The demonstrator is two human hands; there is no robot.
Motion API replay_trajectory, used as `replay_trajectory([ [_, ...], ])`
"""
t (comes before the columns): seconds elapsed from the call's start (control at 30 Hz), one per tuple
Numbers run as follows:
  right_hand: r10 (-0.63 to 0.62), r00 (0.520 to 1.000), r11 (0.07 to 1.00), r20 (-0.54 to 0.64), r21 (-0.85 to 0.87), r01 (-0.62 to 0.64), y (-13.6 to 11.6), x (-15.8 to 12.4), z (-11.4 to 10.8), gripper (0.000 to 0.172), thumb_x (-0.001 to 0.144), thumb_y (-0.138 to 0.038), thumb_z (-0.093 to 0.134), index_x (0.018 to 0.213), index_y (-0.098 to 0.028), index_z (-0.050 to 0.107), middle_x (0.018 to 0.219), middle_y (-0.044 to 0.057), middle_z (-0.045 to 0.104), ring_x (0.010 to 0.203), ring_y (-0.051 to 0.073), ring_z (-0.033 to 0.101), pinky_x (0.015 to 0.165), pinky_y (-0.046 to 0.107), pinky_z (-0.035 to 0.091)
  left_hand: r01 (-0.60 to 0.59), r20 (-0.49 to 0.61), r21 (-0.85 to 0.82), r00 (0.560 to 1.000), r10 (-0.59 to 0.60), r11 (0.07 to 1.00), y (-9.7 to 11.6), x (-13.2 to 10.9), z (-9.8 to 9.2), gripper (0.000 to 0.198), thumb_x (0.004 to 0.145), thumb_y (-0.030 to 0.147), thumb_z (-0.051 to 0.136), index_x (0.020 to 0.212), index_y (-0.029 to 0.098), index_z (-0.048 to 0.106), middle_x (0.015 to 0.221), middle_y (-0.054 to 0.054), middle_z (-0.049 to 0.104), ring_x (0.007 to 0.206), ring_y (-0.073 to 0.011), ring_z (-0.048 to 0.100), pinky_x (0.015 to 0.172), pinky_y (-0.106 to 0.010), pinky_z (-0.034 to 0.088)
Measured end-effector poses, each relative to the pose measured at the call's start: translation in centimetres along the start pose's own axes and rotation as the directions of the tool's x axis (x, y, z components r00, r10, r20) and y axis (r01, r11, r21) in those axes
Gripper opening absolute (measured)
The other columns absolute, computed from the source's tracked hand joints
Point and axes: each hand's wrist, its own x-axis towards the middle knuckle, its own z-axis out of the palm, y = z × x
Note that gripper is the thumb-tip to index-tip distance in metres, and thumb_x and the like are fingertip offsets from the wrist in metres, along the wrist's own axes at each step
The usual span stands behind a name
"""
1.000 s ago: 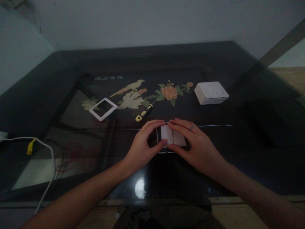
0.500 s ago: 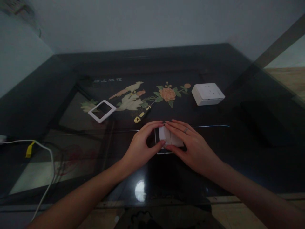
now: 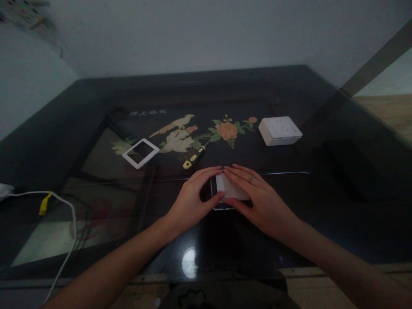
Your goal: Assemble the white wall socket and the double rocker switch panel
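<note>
A white wall switch (image 3: 228, 187) with wide rocker plates and a dark strip at its left lies near the table's front. My left hand (image 3: 197, 192) curves around its left side, fingertips at the far edge and thumb on the near part. From the right my right hand (image 3: 257, 190), a ring on one finger, grips it the same way and covers much of that side. The fingertips of both hands almost meet. Beyond the hands lies a black-and-yellow screwdriver (image 3: 194, 157). A white square frame (image 3: 156, 150) rests flat to its left.
A white box-mounted wall socket (image 3: 279, 140) stands at the back right of the glossy black table (image 3: 322, 231). At the left, a white cable (image 3: 74, 219) with a yellow tag (image 3: 44, 204) hangs over the front edge. A pale wall (image 3: 193, 38) rises behind.
The whole view has shifted slightly, so everything sits a little lower in the picture. Both hands keep nearly the same hold on the wall switch.
</note>
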Motion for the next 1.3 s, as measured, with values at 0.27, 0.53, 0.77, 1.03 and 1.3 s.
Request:
replay_trajectory([
  [0.27, 0.005, 1.000, 1.000, -0.012, -0.010, -0.005, -0.2, -0.3, -0.1, 0.050, 0.092, -0.027, 0.053, 0.138, -0.008, 0.049, 0.141, 0.016, 0.054, 0.135, 0.026, 0.045, 0.110, 0.052, 0.042, -0.041, 0.046, 0.061, 0.998, 0.038, 0.997, 0.1, -0.8, -0.2, 0.049, 0.087, 0.021, 0.062, 0.134, 0.020, 0.048, 0.140, -0.013, 0.052, 0.130, -0.0242, 0.049, 0.111, -0.049, 0.040],
  [0.53, -0.033, 0.999, 0.991, -0.008, -0.130, 0.032, -1.0, 0.0, 0.2, 0.047, 0.093, -0.020, 0.045, 0.136, -0.003, 0.050, 0.140, 0.017, 0.055, 0.136, 0.029, 0.044, 0.108, 0.051, 0.045, -0.052, 0.061, 0.130, 0.997, 0.045, 0.990, 0.3, -0.8, -0.2, 0.049, 0.087, 0.022, 0.060, 0.135, 0.019, 0.048, 0.141, -0.014, 0.051, 0.132, -0.0258, 0.048, 0.111, -0.050, 0.040],
  [0.77, -0.020, 1.000, 0.995, 0.017, -0.093, 0.021, -0.9, 0.0, 0.1, 0.046, 0.094, -0.022, 0.045, 0.138, -0.008, 0.050, 0.144, 0.015, 0.052, 0.139, 0.028, 0.040, 0.109, 0.052, 0.043, -0.042, 0.084, 0.129, 0.996, 0.032, 0.991, 0.4, -0.7, -0.4, 0.048, 0.088, 0.023, 0.060, 0.134, 0.019, 0.050, 0.143, -0.013, 0.051, 0.133, -0.0262, 0.046, 0.112, -0.052, 0.038],
  [1.03, 0.026, 1.000, 0.999, -0.011, 0.038, -0.025, -0.4, -0.4, 0.4, 0.049, 0.093, -0.020, 0.049, 0.141, -0.012, 0.048, 0.144, 0.014, 0.052, 0.140, 0.027, 0.039, 0.111, 0.053, 0.040, -0.034, 0.076, 0.102, 0.997, 0.027, 0.994, 0.5, -0.6, -0.3, 0.051, 0.086, 0.021, 0.063, 0.135, 0.018, 0.048, 0.142, -0.014, 0.051, 0.133, -0.0248, 0.047, 0.113, -0.050, 0.037],
  [1.3, 0.031, 0.999, 0.993, -0.012, 0.113, -0.029, 0.1, -0.5, 0.4, 0.052, 0.093, -0.025, 0.052, 0.145, -0.022, 0.043, 0.146, 0.010, 0.050, 0.141, 0.026, 0.038, 0.110, 0.056, 0.039, -0.057, 0.076, 0.105, 0.996, 0.049, 0.993, 0.2, -0.6, -0.4, 0.051, 0.086, 0.023, 0.065, 0.134, 0.022, 0.048, 0.140, -0.013, 0.053, 0.131, -0.0262, 0.048, 0.111, -0.052, 0.039],
])
